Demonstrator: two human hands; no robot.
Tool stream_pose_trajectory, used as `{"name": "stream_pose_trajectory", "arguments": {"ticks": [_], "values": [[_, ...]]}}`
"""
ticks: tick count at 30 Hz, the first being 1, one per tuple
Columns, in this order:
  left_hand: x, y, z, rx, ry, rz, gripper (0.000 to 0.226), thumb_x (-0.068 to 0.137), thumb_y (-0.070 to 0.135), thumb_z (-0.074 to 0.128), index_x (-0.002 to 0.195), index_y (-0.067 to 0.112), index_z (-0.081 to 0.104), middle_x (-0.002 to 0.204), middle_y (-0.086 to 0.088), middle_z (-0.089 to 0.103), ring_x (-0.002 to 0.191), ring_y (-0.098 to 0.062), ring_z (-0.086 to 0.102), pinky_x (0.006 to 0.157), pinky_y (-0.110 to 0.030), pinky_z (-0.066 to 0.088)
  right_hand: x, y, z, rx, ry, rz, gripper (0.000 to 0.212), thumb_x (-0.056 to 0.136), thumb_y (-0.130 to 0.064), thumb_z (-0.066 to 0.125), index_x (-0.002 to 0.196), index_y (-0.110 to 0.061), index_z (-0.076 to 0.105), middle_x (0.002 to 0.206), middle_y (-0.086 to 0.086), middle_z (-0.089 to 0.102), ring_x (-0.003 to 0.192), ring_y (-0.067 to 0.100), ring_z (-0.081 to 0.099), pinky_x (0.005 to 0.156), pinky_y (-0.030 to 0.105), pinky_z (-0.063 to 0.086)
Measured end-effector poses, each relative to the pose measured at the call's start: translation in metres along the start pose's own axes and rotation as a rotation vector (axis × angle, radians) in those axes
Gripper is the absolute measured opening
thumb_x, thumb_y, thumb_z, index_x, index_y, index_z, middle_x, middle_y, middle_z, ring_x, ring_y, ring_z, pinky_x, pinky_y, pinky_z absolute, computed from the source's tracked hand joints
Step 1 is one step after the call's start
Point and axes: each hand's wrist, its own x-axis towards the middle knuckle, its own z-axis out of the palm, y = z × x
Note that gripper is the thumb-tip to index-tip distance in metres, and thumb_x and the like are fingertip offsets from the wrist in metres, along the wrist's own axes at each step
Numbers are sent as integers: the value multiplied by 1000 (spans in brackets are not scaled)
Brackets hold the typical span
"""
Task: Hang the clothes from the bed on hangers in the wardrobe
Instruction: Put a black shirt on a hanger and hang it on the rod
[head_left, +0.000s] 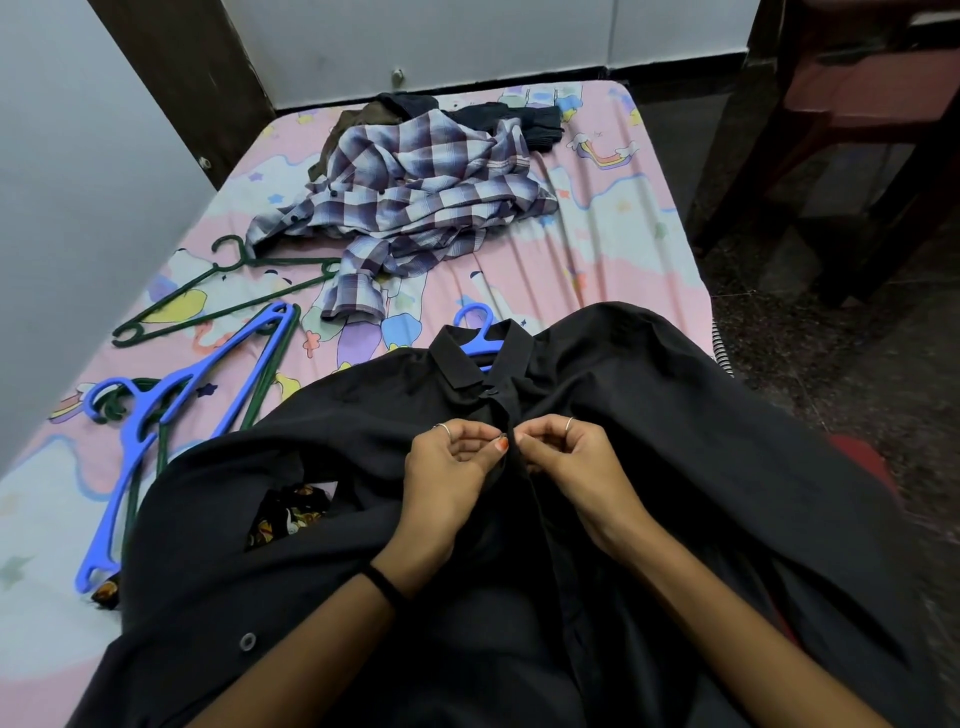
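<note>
A black shirt (675, 415) lies spread over the near end of the bed, front up. A blue hanger (480, 335) sits inside it, its hook sticking out past the collar. My left hand (452, 462) and my right hand (566, 457) meet at the shirt's button strip just below the collar, each pinching one edge of the fabric. A checked shirt (410, 202) lies crumpled in the middle of the bed, with dark clothes (519, 122) heaped behind it.
Loose hangers lie on the pink sheet (623, 234) at the left: a green hanger (218, 291) and a blue hanger (156, 415) over more green ones. A grey wall runs along the left. Dark wooden furniture (857, 156) stands on the floor at the right.
</note>
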Motion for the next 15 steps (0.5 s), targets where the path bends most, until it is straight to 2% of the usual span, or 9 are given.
{"name": "stream_pose_trajectory", "arguments": {"ticks": [4,8,13,15], "values": [[1,-1,1,3,-2,-19,9,81,6,74,80,15,71,75,-4,73,72,-12,70,70,-19,53,1,1,0,-52,-12,-13,7,89,-2,62,84,-4,67,66,-2,64,58,0,57,59,12,46],[2,-3,3,69,-5,-13,14,82,5,72,79,18,70,75,-2,72,71,-10,68,71,-20,52,1,2,-1,-125,-15,-21,5,89,-4,63,86,-1,66,66,0,62,57,1,55,59,14,46],[0,-8,4,151,18,-24,9,86,6,66,88,12,72,79,-1,72,74,-9,67,75,-21,52,1,8,0,-310,5,-41,6,85,-12,67,79,-14,67,68,0,63,62,8,55,65,23,48],[-1,-8,5,147,45,-28,10,87,9,63,87,13,72,77,1,72,71,-8,65,74,-23,52,0,7,1,-366,21,-78,8,84,-11,68,77,-15,66,65,-5,62,60,2,53,62,15,45]]}}
